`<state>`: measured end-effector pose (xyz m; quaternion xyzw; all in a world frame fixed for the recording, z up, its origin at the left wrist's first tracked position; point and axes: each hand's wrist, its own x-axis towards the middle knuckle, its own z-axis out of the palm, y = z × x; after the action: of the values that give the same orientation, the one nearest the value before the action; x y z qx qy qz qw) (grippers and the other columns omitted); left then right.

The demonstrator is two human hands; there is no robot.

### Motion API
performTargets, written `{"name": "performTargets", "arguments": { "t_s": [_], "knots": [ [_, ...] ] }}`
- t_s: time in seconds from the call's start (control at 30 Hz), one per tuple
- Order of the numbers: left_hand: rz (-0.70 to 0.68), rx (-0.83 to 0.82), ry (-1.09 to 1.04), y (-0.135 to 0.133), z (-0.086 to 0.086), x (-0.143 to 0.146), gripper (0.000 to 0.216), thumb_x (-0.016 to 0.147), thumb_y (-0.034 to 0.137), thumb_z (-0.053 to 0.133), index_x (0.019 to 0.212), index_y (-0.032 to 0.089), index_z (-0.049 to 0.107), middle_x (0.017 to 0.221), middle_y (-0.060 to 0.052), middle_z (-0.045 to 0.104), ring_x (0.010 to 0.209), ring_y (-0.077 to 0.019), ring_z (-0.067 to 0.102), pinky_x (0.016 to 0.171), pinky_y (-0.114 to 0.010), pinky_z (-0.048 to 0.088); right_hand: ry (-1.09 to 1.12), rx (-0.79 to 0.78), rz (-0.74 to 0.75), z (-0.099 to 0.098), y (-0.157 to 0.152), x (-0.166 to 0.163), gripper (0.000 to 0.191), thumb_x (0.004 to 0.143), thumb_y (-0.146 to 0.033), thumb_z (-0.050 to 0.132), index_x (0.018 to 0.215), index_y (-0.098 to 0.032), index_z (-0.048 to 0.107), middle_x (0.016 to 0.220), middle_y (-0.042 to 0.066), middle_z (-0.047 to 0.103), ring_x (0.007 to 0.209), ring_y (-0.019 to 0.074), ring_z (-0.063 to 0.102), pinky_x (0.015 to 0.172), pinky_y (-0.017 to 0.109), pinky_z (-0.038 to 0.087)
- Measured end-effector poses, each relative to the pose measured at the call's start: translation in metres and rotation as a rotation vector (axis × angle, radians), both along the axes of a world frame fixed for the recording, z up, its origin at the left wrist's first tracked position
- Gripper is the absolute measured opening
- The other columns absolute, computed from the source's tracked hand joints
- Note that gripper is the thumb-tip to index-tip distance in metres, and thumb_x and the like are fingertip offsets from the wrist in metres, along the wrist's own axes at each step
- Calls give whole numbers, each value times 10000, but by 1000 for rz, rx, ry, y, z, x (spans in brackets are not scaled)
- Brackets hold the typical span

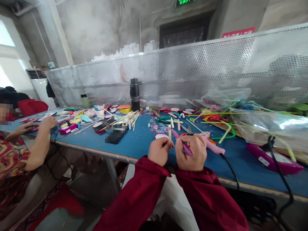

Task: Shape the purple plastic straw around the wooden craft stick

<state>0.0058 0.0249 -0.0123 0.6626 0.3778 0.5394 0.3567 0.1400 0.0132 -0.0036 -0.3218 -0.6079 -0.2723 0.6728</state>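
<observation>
My left hand (pixel 160 151) is closed in a pinch on a thin pale stick (pixel 170 132) that points up from its fingers. Close beside it, my right hand (pixel 192 152) is curled round a purple pipe cleaner (pixel 182 143) whose end reaches toward the stick. Both hands rest at the near edge of the blue table (pixel 138 146), and dark red sleeves cover my arms. A pink glue gun (pixel 212 144) lies just right of my right hand with its black cord (pixel 229 169) trailing off the table edge.
Loose sticks (pixel 127 118), coloured pipe cleaners (pixel 218 117), clear plastic bags (pixel 278 130), a black bottle (pixel 134 94) and a purple device (pixel 270 161) litter the table. A perforated metal screen (pixel 200 69) backs it. Another person in a patterned top (pixel 3 167) works at the left end.
</observation>
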Motion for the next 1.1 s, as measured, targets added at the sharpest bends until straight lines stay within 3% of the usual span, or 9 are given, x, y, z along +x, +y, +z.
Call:
{"name": "performTargets", "arguments": {
  "t_s": [0.37,0.83,1.1],
  "knots": [
    [12,1,8,0,0,0,285,946,333,611,705,182,626,648,30,526,652,-127,461,629,-251,338,-3,-13,-34,3,-2,-2,101,908,-202,693,898,-267,617,796,4,761,737,222,710,919,451,534],
    [11,11,6,0,-1,0,300,946,357,604,708,177,629,635,30,514,647,-127,449,617,-252,329,-23,24,-12,3,-2,-2,160,874,-142,722,914,-261,623,803,-17,749,741,204,693,920,422,514],
    [-9,38,-16,1,-1,1,345,932,372,619,651,184,549,610,36,466,634,-125,402,613,-261,299,-75,24,10,5,-2,-2,168,888,-144,713,923,-266,603,809,-24,745,739,200,689,941,423,514]
  ]
}}
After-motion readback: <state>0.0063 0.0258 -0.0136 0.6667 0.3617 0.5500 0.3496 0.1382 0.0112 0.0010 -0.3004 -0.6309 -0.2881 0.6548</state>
